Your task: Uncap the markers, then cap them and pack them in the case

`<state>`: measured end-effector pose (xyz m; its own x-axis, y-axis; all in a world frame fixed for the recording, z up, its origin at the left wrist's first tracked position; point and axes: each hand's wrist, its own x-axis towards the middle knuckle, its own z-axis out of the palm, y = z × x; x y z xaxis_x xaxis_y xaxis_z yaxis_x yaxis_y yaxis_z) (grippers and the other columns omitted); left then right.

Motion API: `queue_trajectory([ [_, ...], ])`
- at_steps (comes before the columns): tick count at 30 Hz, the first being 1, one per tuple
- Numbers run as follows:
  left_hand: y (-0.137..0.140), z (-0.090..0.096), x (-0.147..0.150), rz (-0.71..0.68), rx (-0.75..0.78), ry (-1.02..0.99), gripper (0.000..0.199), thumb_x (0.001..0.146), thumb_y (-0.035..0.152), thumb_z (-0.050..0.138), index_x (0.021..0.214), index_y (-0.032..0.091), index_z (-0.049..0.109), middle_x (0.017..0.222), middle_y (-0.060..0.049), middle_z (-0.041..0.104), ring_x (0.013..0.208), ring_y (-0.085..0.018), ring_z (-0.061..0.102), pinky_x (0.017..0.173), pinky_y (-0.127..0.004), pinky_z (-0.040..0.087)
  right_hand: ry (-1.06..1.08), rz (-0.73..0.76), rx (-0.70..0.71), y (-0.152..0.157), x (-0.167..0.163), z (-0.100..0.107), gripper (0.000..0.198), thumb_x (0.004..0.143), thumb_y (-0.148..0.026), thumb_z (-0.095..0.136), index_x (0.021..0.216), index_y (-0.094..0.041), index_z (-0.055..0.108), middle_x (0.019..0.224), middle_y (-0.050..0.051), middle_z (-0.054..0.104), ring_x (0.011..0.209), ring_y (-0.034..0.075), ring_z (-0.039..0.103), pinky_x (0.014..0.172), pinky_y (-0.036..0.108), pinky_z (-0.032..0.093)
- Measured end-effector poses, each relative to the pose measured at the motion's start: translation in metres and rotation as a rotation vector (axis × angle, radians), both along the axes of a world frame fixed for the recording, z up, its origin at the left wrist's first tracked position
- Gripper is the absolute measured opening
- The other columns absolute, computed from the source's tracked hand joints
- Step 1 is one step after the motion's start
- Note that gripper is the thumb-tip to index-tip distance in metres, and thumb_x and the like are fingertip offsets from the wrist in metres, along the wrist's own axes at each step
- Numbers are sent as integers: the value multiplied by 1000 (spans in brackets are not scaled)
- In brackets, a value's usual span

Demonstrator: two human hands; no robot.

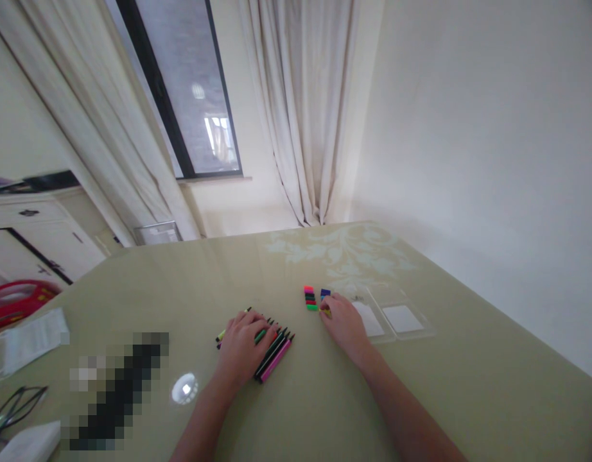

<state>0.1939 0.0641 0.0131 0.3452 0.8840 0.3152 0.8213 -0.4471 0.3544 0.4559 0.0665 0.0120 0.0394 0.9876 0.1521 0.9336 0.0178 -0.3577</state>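
Note:
My left hand [243, 343] curls over a loose bunch of felt-tip markers [275, 359], its thumb and fingers around some of them. A green marker shows between thumb and index finger; black and pink ones lie side by side to the right, uncapped, with dark tips. Under my palm the other markers are partly hidden. Farther right, my right hand [344, 319] pinches a small yellow cap [326, 312] at the table surface. Just left of it runs a column of marker caps [310, 299] in pink, black, red and green. Blue caps [325, 293] lie beyond my fingertips.
A clear plastic case [411, 333] with white inserts lies opened flat, right of my right hand. Toward the left are a face mask [33, 340], a cable [17, 410], a white object [29, 443] and a shiny round spot [184, 388]. A wall borders the table's right edge.

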Motion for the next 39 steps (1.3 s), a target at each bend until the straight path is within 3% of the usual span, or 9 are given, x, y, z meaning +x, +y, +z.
queue_trajectory([
  [3,1,-4,1,-41,-17,-10,22,97,41,61,102,27,78,109,-5,72,107,-26,62,97,-43,46,4,1,-9,-1,0,2,14,92,-11,59,93,-20,70,103,7,71,99,21,65,83,28,44],
  [7,3,-10,-2,-48,-28,-17,25,93,36,67,115,28,74,121,-5,70,113,-27,60,101,-44,46,13,6,3,-1,0,2,13,92,-12,59,92,-19,70,102,7,71,99,21,65,84,28,44],
  [19,3,-11,-6,-64,-61,-19,23,94,37,65,114,29,74,124,-4,69,116,-27,60,105,-48,44,3,-1,14,0,0,-1,14,93,-12,59,91,-21,70,102,7,70,99,21,65,83,28,44],
  [24,-1,-17,1,-74,4,-16,48,88,43,73,133,30,65,138,-6,63,127,-30,56,110,-50,43,3,6,17,1,1,-4,14,93,-12,59,92,-20,70,102,7,70,99,21,65,84,28,44],
  [31,1,-27,-1,-39,-65,-12,69,90,57,66,148,22,51,153,-11,53,140,-31,49,119,-49,38,-11,0,1,0,0,0,15,92,-12,58,92,-21,71,103,7,70,98,22,65,84,29,44],
  [39,-23,-51,36,308,139,212,99,88,74,54,149,-3,47,161,-32,37,151,-47,31,123,-60,22,-29,-7,13,1,0,-3,16,93,-12,57,91,-21,70,101,7,70,96,21,65,82,28,44],
])
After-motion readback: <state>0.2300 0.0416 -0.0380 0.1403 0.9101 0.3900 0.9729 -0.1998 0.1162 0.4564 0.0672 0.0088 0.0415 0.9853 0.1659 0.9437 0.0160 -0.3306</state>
